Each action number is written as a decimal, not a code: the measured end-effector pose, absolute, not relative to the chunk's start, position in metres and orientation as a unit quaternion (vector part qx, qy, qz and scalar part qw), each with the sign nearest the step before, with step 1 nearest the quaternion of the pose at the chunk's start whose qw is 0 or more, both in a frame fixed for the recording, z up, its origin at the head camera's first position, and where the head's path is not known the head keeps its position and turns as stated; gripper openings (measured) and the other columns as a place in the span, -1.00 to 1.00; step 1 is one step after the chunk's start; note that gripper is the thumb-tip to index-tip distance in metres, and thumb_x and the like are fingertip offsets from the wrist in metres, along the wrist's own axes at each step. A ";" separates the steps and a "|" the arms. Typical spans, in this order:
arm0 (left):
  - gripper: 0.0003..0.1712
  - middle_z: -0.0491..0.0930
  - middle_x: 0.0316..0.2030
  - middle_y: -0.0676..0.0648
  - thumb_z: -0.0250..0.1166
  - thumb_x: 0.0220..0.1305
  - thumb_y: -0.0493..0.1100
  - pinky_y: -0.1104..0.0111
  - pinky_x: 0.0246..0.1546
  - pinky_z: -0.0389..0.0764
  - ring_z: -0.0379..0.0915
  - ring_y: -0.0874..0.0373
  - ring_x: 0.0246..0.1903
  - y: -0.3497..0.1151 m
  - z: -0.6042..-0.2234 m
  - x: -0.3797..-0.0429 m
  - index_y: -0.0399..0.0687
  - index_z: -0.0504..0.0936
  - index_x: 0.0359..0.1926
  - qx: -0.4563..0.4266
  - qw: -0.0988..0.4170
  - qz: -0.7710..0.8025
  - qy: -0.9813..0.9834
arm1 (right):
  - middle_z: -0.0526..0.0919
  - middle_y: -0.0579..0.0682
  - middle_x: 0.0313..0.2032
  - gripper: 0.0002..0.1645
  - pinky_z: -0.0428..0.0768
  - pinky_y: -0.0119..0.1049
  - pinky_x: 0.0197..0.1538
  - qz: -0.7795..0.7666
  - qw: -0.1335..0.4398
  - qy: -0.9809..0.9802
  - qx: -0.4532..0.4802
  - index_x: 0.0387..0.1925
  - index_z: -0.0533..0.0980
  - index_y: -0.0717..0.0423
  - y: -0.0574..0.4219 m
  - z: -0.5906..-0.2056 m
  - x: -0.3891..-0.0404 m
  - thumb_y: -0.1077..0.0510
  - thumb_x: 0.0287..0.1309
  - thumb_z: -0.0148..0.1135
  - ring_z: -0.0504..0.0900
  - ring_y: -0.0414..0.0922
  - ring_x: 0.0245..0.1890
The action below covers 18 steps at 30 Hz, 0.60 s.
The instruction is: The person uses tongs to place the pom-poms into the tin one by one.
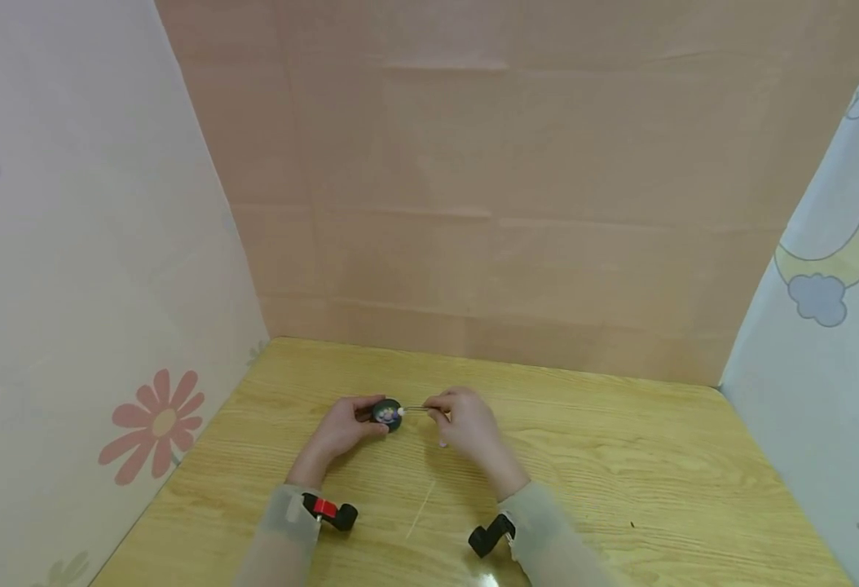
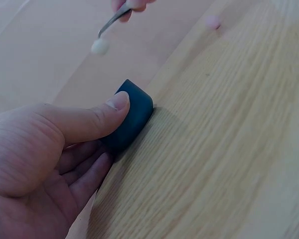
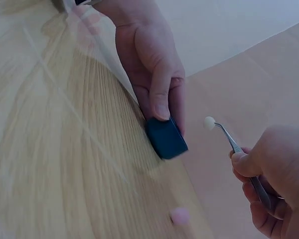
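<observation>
My left hand holds a small dark teal cup on the table between thumb and fingers. Several small coloured balls show inside the cup in the head view; the wrist views show only its outer wall. Bent-tip metal tweezers are pinched in my right hand. At their tips is a small white ball, held above the cup's mouth and apart from it in the wrist views. A pink ball lies on the table, just below my right hand in the head view.
The wood-grain table meets a tan backdrop at its far edge. Printed white sheets hang at the left and right. A small dark speck lies at the right front.
</observation>
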<state>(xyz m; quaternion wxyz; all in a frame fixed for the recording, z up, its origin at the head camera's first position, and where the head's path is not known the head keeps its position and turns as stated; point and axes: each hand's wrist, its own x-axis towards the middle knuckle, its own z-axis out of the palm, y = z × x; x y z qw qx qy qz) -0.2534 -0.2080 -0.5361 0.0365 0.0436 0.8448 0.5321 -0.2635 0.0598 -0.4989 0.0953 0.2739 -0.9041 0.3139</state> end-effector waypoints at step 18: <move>-0.33 0.63 0.29 -0.23 0.59 0.28 -0.25 -0.01 0.31 0.56 0.59 -0.13 0.27 -0.208 -0.537 -0.254 -0.21 0.63 0.39 0.053 0.036 0.541 0.839 | 0.76 -0.08 -0.20 -0.81 0.72 -0.15 -0.19 0.283 0.099 -0.922 0.245 -0.10 0.85 -0.05 0.029 -0.509 -0.267 0.23 0.37 0.41 0.73 -0.10 -0.23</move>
